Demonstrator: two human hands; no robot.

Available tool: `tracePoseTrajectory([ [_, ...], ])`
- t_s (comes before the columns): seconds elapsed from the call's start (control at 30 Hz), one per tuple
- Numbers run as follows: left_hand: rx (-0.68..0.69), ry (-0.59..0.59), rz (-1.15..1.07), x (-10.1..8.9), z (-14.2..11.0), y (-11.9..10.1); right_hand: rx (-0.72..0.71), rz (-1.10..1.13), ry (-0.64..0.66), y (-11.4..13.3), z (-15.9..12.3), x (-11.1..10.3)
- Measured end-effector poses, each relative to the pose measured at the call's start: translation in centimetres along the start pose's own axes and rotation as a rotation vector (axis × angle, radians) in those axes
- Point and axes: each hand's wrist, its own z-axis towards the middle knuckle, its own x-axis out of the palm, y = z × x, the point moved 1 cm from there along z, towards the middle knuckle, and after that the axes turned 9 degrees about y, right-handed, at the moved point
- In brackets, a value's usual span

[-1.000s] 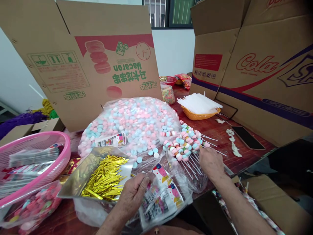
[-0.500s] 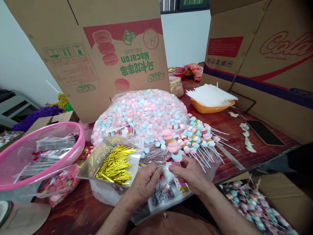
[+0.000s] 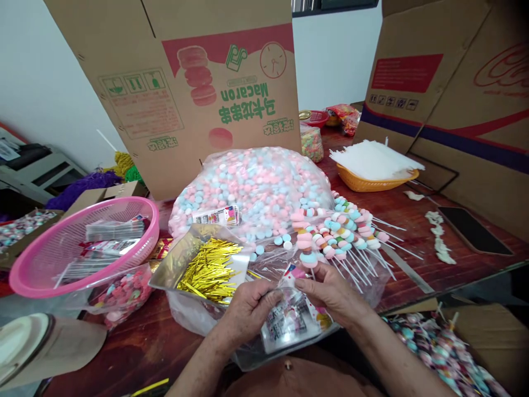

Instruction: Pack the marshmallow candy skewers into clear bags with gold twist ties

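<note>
My right hand pinches a marshmallow skewer by its stick, just under the pink, orange and blue pieces, which point up. Thumb and fingers of my left hand are closed on the edge of a clear printed bag, close beside my right fingers. Similar bags appear to lie beneath it. Gold twist ties fill a metal tray left of my hands. Beyond my right hand, several finished skewers are heaped with white sticks toward the right.
Behind the hands bulges a large bag of pink and blue marshmallows. A pink basket stands left, an orange basket of white sticks back right. Tall cartons rise behind; a box of wrapped skewers sits low right; a phone lies right.
The skewer in my right hand has come down toward the printed bag, and my left hand now grips the bag's edge. The view has shifted left, so things appear further right.
</note>
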Motion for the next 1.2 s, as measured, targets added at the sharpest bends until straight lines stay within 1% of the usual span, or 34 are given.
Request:
tracePoseTrajectory([
  [0.03,-0.005,0.026,0.022,-0.1,0.0,-0.1,-0.003,0.003,0.008,0.1,0.0,0.1],
  [0.1,-0.013,0.04,0.063,-0.1,-0.1,-0.1,-0.044,0.007,-0.053,-0.1,0.2,0.5],
  [0.2,0.003,-0.022,0.167,0.0,-0.3,0.1,-0.107,-0.013,-0.226,-0.7,0.4,1.0],
  [0.23,0.019,-0.051,0.213,0.0,-0.4,0.3,-0.111,-0.042,-0.256,-0.8,0.4,0.9],
  [0.27,0.033,-0.082,0.252,-0.1,-0.6,0.5,-0.118,-0.1,-0.256,-0.7,0.3,0.6],
  [0.33,0.067,-0.138,0.282,-0.5,-1.1,0.9,-0.182,-0.318,-0.204,0.1,-0.4,-0.6],
  [0.4,0.103,-0.166,0.271,-1.2,-1.7,1.4,-0.31,-0.623,-0.125,1.4,-1.6,-2.3],
  [0.47,0.134,-0.169,0.273,-1.9,-2.2,1.7,-0.448,-0.893,-0.058,2.8,-3.0,-4.0],
  [0.53,0.152,-0.168,0.308,-2.6,-2.4,1.9,-0.558,-1.078,-0.013,3.8,-4.2,-5.2],
  [0.6,0.177,-0.173,0.352,-3.0,-2.5,1.7,-0.634,-1.214,-0.01,4.4,-4.9,-5.8],
  [0.7,0.222,-0.141,0.404,-3.4,-2.2,1.0,-0.678,-1.388,-0.037,4.8,-5.4,-6.3],
  [0.83,0.235,-0.083,0.454,-3.8,-1.8,0.2,-0.683,-1.577,-0.058,5.3,-5.9,-6.8],
  [0.93,0.2,-0.07,0.481,-4.0,-1.5,-0.2,-0.695,-1.739,-0.047,5.7,-6.3,-6.9],
  [1.03,0.16,-0.018,0.513,-3.8,-1.1,-0.7,-0.735,-1.884,-0.063,5.8,-6.4,-6.5],
  [1.13,0.116,0.064,0.548,-3.4,-0.7,-0.8,-0.773,-1.945,-0.082,5.8,-6.3,-6.3],
  [1.2,0.072,0.09,0.564,-3.3,-0.5,-0.6,-0.791,-1.954,-0.095,5.8,-6.2,-6.4],
])
